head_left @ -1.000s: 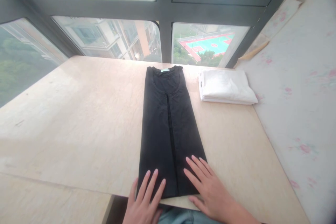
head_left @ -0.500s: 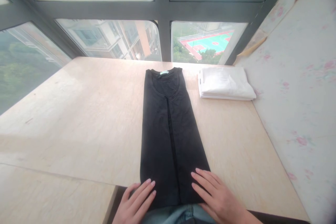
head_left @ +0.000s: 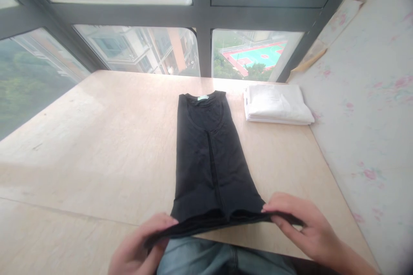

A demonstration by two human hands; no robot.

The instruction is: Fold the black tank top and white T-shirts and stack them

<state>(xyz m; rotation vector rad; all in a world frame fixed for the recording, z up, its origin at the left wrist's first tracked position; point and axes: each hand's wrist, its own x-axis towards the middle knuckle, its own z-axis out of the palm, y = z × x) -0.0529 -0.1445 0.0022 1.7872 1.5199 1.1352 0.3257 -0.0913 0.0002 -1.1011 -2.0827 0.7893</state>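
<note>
A black garment (head_left: 196, 172) lies lengthwise on the pale table, its sides folded in to a long narrow shape. Its round neckline with a small light label points toward the window, and a slit runs down its front. My left hand (head_left: 145, 240) pinches the near left corner of the hem between thumb and fingers. At the near right corner, my right hand (head_left: 300, 223) grips the hem in the same way. The hem is raised off the table between both hands, showing its layered edge.
A folded white cloth stack (head_left: 277, 104) lies at the back right of the table (head_left: 97, 146), near the flowered wall (head_left: 371, 129). Grey window frames (head_left: 203, 47) stand along the back edge. Jeans-covered legs (head_left: 206, 258) are at the near edge.
Both hands were lying flat on the garment's lower part; now they grip its hem corners. The hem has risen off the table, and the neckline has shifted slightly toward me.
</note>
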